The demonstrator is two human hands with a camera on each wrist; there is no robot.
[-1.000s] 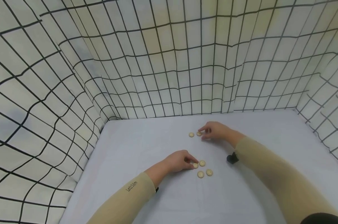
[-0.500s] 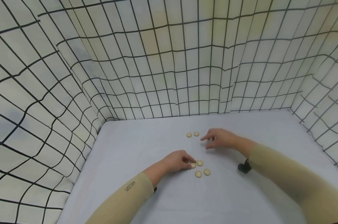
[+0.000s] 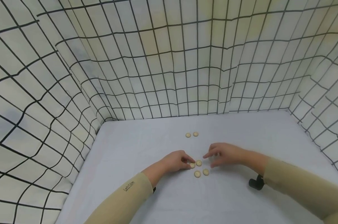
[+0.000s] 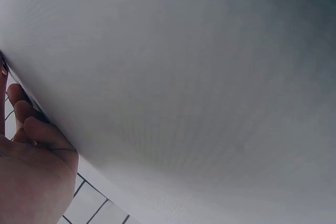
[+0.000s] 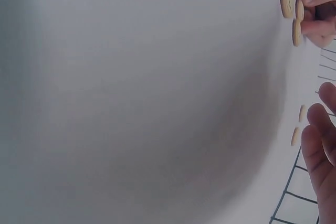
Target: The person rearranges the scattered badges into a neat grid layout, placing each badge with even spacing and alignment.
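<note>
Pinching the back-left button [image 3: 192, 165] between thumb and finger of the left hand [image 3: 176, 161], narrow grip, down at the white table [image 3: 146, 137]. Holding nothing in the right hand [image 3: 227, 155]: thumb and forefinger spread wide, just right of the near group. No button visible in left wrist view; left grip read from head and right wrist views.

Should handle light and stiff, judging by looks. Probably smooth, so liable to skid if pressed off-centre. Not likely fragile. Best taken by opposite sides of the rim, fingertips kept low given the shallow edge. Mind the back-right button [image 3: 199, 163], right beside the pinched one and easy to nudge; can't tell if touching.

Lying flat toward the camera: front-left button [image 3: 197, 174] and front-right button [image 3: 206, 172], a small gap between, completing a loose, skewed square. Lying beyond both hands, well apart from the four: far-left button [image 3: 188, 135] and far-right button [image 3: 195, 134], side by side, not touching.

Round, pale tan, wood-like, all much alike. Dark specks mid-face, probably thread holes, too small to count. Seen nearly edge-on in right wrist view: flat discs with some thickness.
</note>
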